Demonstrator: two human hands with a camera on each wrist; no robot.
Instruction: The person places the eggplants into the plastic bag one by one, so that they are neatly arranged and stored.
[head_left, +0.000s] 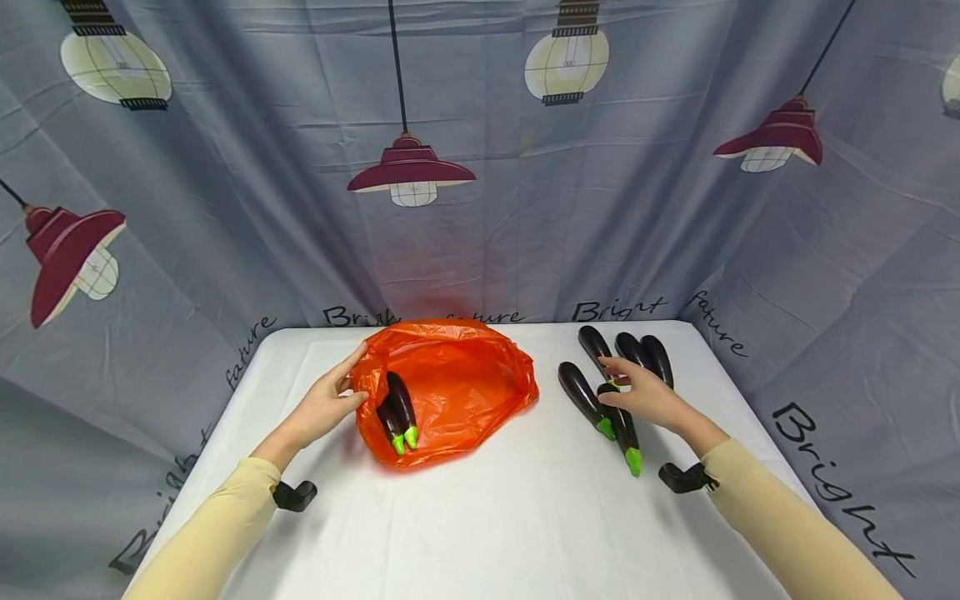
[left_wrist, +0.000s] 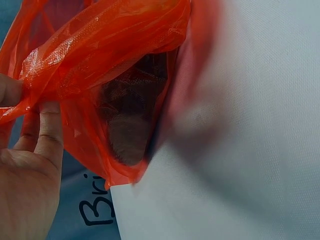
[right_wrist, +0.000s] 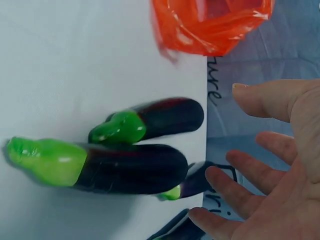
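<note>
With its thumb and fingers, my left hand pinches the left rim of an orange plastic bag, whose wide mouth faces up. Inside, against its left side, lie two dark eggplants with green stem ends; the left wrist view shows a dark shape through the film. My right hand hovers over a group of eggplants, fingers spread, holding nothing. Just below it is one eggplant, its green end toward me. Another eggplant lies left of it. In the right wrist view a gap separates the fingers from the nearest eggplant.
Farther back on the right, more eggplants lie near the far edge of the white table. A grey curtain printed with lamps hangs behind and at both sides. Each wrist carries a black mount.
</note>
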